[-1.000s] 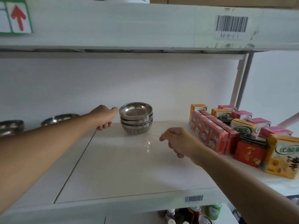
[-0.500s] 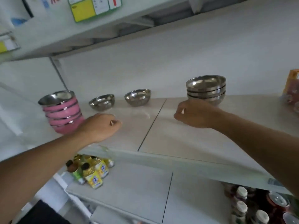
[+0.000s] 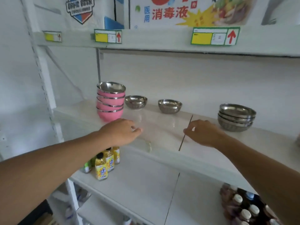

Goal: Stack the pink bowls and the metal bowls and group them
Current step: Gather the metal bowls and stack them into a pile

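Note:
A stack of pink bowls with steel insides stands at the left of the white shelf. Two single metal bowls sit apart behind the middle. A stack of metal bowls stands at the right. My left hand hovers over the shelf front, just right of and below the pink stack, fingers loosely curled and holding nothing. My right hand hovers left of the metal stack, fingers curled, empty.
Yellow drink bottles stand on the shelf below at the left. Dark bottles with white caps fill the lower right. An upper shelf edge with price tags runs overhead. A white upright post is at left.
The view has swung left from the metal stack and juice cartons to the whole row of bowls. Both hands have drawn back from the metal stack and now hover mid-shelf, empty.

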The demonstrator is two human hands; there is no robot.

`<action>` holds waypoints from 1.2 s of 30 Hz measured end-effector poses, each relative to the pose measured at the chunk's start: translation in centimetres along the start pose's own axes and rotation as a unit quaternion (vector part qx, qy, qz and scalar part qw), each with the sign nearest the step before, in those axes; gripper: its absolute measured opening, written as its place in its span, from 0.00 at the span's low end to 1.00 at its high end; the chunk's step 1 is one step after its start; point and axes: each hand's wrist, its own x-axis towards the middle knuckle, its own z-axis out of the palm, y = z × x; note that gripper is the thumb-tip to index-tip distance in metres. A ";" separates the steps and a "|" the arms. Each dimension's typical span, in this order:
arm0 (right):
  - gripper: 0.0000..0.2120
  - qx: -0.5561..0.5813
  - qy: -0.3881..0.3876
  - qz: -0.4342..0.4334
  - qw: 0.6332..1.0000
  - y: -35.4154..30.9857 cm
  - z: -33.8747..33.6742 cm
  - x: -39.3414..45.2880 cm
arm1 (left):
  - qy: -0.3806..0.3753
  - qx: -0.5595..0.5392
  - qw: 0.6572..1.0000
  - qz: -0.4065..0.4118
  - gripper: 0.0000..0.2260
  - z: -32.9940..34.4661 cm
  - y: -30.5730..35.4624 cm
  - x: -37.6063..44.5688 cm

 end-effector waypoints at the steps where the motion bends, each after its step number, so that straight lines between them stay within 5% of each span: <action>1: 0.17 -0.009 0.003 0.003 1.000 -0.5 -0.1 0.0 | 0.005 0.022 1.000 0.010 0.22 -0.1 -0.1 -0.1; 16: 0.19 0.024 0.013 -0.031 0.999 -1.7 0.3 8.7 | 0.057 0.035 0.997 0.029 0.18 1.2 1.0 9.2; 27: 0.14 0.069 0.055 -0.014 0.996 1.9 0.3 22.0 | 0.138 -0.017 0.984 -0.107 0.21 2.6 0.2 18.8; 36: 0.14 0.010 0.106 -0.002 0.994 2.3 3.4 26.6 | 0.115 -0.114 0.957 -0.241 0.28 3.8 -2.1 24.6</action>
